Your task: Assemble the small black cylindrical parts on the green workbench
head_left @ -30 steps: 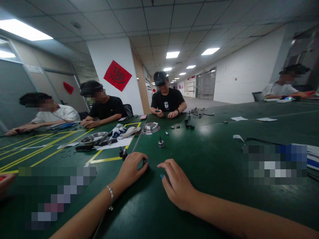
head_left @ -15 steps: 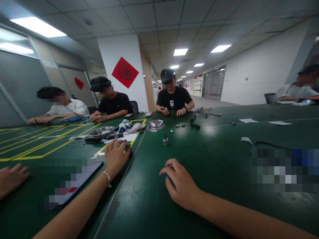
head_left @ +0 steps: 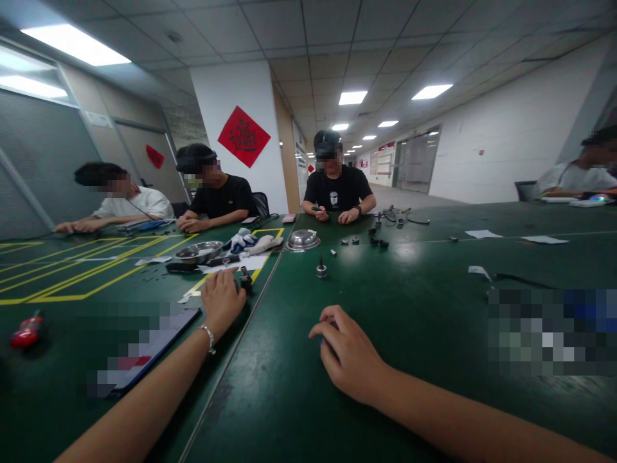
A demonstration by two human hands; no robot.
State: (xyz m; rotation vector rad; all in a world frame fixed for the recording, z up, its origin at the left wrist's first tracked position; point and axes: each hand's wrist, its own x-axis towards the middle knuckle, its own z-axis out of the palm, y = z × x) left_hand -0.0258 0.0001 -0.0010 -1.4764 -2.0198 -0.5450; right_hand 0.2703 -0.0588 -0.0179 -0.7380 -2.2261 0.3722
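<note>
My left hand (head_left: pixel 220 301) reaches forward over the seam of the green table (head_left: pixel 385 321). Its fingers are curled against a small black part (head_left: pixel 245 279) that stands by the yellow line. A bracelet sits on that wrist. My right hand (head_left: pixel 348 352) rests on the table nearer to me. Its fingers are curled down, and a spot of blue (head_left: pixel 321 341) shows under them. What they hold is hidden. A small metal cylinder (head_left: pixel 321 271) stands beyond both hands.
Two metal bowls (head_left: pixel 303 240) (head_left: pixel 197 251), gloves (head_left: pixel 251 243) and paper lie mid-table. A red-handled tool (head_left: pixel 26 329) lies far left, a flat blurred item (head_left: pixel 139 350) by my left arm. Other people sit across the table and at the right. Loose small parts (head_left: pixel 376 242) and cables (head_left: pixel 400 217) lie near one.
My left hand moved left from the table's middle to the black part by the yellow line. My right hand curled its fingers down. Another person's hand at far left withdrew, showing a red-handled tool.
</note>
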